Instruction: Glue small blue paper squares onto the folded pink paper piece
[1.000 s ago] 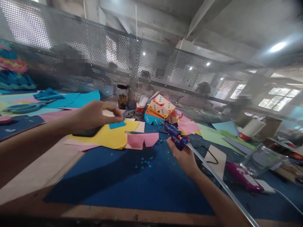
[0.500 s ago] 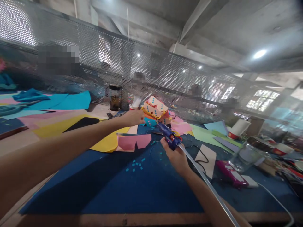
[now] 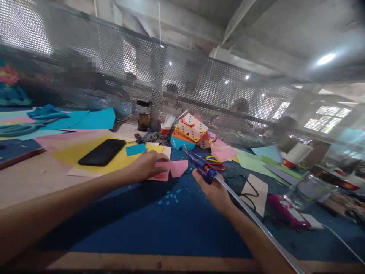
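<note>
My right hand [image 3: 215, 192] is wrapped round a blue hot glue gun [image 3: 201, 164], its nozzle pointing away from me. A long translucent glue stick [image 3: 251, 222] runs out of the gun's back end towards me. Over the left end of a notched pink paper piece [image 3: 179, 168] is my left hand [image 3: 148, 165], thumb and fingers apart; whether the fingertips touch the paper I cannot tell. Tiny blue paper squares [image 3: 170, 196] lie scattered on the dark blue mat [image 3: 148, 228] in front. Behind the nozzle stands a pile of folded orange, cream and blue paper pieces [image 3: 191, 131] dotted with small squares.
A black phone [image 3: 102, 152] rests on yellow paper at left. Scissors [image 3: 215, 163] lie beside the gun. At right are a magenta power strip [image 3: 288, 213], a glass jar [image 3: 306, 190] and a black cord [image 3: 251, 190]. A perforated metal screen [image 3: 114, 76] closes the back.
My left hand has drawn back from the pile of paper pieces to the pink piece. My right hand keeps the glue gun in nearly the same place. The view has shifted slightly.
</note>
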Demonstrator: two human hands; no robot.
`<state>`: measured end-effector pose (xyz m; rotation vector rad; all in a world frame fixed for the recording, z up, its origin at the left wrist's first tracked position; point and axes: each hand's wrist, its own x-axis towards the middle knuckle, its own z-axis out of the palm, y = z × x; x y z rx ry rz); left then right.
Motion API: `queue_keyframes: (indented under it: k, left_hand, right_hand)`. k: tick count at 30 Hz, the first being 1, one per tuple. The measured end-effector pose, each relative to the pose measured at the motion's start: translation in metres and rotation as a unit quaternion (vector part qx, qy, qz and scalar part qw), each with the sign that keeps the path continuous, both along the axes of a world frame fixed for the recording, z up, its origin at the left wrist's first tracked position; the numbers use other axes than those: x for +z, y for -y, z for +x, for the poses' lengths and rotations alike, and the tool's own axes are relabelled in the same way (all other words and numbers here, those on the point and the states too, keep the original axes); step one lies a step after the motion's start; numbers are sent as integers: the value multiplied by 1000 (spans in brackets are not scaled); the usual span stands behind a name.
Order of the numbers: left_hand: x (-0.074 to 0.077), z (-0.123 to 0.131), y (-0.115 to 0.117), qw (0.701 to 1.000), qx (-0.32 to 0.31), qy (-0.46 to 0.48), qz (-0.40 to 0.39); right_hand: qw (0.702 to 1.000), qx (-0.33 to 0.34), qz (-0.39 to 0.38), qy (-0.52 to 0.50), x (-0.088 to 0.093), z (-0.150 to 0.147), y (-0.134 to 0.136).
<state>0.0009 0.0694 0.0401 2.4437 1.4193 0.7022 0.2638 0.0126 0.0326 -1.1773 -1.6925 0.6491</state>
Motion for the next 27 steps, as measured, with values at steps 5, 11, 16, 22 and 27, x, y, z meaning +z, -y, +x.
queue_keyframes:
  k: [5,11,16,22,27]
  left_hand:
    - [-6,-2,1,991,14,122,-51]
    - [-4,-16,0,972,56,208,-98]
    - [1,-15,5,963,57,231,-126]
    - [4,-9,10,953,49,254,-159]
    - [1,-10,10,959,36,242,-146]
  right_hand:
    - [996,84,-16,13,-1,0,6]
    - [989,95,31,105,3,-2,12]
    - [990,73,24,122,5,-4,17]
    - [991,56,31,119,3,-5,16]
    - [988,44,51,136,4,-5,16]
